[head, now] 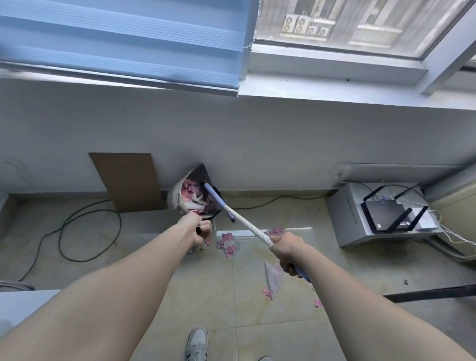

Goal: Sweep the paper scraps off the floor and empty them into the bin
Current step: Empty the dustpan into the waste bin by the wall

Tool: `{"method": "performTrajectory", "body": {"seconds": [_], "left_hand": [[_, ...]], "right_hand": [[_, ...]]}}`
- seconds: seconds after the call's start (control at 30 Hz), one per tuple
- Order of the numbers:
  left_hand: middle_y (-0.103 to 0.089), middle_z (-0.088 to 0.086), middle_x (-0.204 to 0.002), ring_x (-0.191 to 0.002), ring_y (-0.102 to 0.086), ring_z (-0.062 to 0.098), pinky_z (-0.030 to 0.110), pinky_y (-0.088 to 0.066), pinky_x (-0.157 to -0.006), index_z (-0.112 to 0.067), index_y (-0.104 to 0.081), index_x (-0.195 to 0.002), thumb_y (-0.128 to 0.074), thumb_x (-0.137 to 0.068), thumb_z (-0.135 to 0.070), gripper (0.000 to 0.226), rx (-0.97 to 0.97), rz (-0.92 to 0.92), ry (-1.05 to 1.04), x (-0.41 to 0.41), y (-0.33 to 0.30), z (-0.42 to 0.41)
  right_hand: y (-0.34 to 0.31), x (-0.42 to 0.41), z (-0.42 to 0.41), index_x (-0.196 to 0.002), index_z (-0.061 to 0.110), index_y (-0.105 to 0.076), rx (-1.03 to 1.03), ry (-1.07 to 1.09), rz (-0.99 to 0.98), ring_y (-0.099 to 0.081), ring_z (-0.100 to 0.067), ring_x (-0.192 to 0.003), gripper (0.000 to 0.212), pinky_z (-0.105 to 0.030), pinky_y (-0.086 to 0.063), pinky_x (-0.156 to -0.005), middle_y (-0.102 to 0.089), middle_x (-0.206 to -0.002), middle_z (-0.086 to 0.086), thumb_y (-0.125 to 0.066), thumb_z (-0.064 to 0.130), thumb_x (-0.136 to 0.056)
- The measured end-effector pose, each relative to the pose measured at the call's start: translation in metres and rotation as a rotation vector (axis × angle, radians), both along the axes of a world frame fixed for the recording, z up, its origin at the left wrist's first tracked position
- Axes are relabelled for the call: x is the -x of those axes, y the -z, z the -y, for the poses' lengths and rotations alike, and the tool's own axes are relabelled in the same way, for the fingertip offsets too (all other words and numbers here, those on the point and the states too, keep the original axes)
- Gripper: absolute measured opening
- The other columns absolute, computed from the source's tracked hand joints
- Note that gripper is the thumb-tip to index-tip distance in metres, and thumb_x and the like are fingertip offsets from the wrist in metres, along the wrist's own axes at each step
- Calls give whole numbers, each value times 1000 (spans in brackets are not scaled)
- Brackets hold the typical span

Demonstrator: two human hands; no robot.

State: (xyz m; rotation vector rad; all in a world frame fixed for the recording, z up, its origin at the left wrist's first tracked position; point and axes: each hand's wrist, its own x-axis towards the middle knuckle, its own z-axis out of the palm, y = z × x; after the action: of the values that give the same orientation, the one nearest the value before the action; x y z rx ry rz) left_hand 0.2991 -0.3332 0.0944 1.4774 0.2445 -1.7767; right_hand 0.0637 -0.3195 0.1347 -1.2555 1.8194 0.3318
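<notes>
My left hand (199,229) grips a dark handle and holds a cream-rimmed dustpan (178,196) tilted up by the wall. Pink and white paper scraps (191,191) fill the dustpan. My right hand (284,251) holds the white stick of a broom (248,225), and its blue head (215,197) reaches into the dustpan. More pink scraps (227,244) lie in a pile on the tiled floor between my hands. Other scraps (268,291) lie nearer my feet beside a white paper piece (273,275). Something white shows just under my left hand; I cannot tell whether it is the bin.
A brown cardboard sheet (129,181) leans on the wall left of the dustpan. A black cable (89,233) loops over the floor at left. A grey metal box (351,219) with routers stands at right, and a dark pole (437,290) lies below it. My shoes (197,346) are at the bottom.
</notes>
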Motion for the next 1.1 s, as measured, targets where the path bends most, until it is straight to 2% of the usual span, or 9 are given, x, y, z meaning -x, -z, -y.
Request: {"method": "performTrajectory", "body": {"seconds": [0.07, 0.13, 0.2, 0.33, 0.6, 0.77, 0.83, 0.97, 1.1], "left_hand": [[-25, -3, -38, -19, -22, 7, 8, -16, -25, -16, -41, -85, -11, -96, 2, 37, 5, 10, -18, 5, -3, -1], [-25, -3, -39, -20, -22, 7, 7, -17, -26, -30, -41, -108, -13, -97, -1, 42, -18, 17, -40, 8, -4, -1], [-25, -3, -38, -19, -22, 7, 6, -17, -26, -33, -33, -126, -15, -98, -3, 45, -36, 24, -44, 15, -6, -1], [-24, -4, -30, -19, -22, 6, 6, -17, -27, -16, -35, -143, -13, -96, -1, 53, -33, 86, -44, 35, -12, -3], [-24, -4, -34, -21, -21, 7, 7, -17, -29, -13, -39, -141, -17, -94, -1, 53, -65, 167, -55, 36, -11, -6], [-21, -5, -34, -21, -20, 7, 7, -16, -29, -9, -38, -141, -16, -92, 2, 55, -56, 233, -24, 37, -3, -10], [-21, -5, -34, -21, -19, 6, 7, -16, -29, -12, -42, -132, -17, -92, 2, 49, -57, 272, 3, 40, 1, -13], [-21, -5, -47, -20, -17, 7, 6, -15, -31, -10, -41, -86, -19, -93, 3, 26, -56, 334, 82, 47, 12, -21], [-23, -5, -35, -24, -17, 8, 9, -15, -33, -8, -39, -82, -23, -94, 3, 23, -78, 378, 161, 48, 25, -24]], "right_hand": [[1, 2, -1, -134, 25, -56, -6, -3, 3, -36, -14, -20, 52, -17, -36, -36, -52, -66, -12, -28, 9, -93], [2, 2, -1, -130, 23, -57, -5, 5, 9, -36, -14, -22, 51, -17, -35, -37, -52, -65, -13, -27, 8, -92], [2, 3, -3, -127, 20, -58, -4, 13, 18, -38, -15, -27, 51, -18, -35, -40, -52, -64, -13, -26, 7, -89], [2, 9, -6, -131, 21, -57, 3, 29, 35, -39, -15, -30, 52, -18, -36, -40, -51, -65, -12, -27, 10, -90], [-8, 25, -11, -142, 26, -49, -4, -66, 43, -44, -22, -43, 53, -25, -40, -42, -53, -70, -15, -27, 12, -95], [-4, 31, -15, -140, 29, -51, 9, -61, 61, -41, -20, -42, 56, -19, -36, -37, -49, -75, -12, -28, 10, -94], [1, 31, -16, -140, 30, -52, 3, -44, 70, -41, -20, -42, 57, -20, -37, -38, -49, -75, -11, -28, 9, -93], [16, 33, -18, -144, 34, -47, -19, -9, 75, -42, -19, -41, 57, -19, -38, -36, -50, -75, -10, -31, 10, -95], [29, 32, -20, -138, 32, -53, -12, -2, 60, -46, -20, -41, 53, -22, -42, -38, -52, -78, -12, -32, 12, -94]]}}
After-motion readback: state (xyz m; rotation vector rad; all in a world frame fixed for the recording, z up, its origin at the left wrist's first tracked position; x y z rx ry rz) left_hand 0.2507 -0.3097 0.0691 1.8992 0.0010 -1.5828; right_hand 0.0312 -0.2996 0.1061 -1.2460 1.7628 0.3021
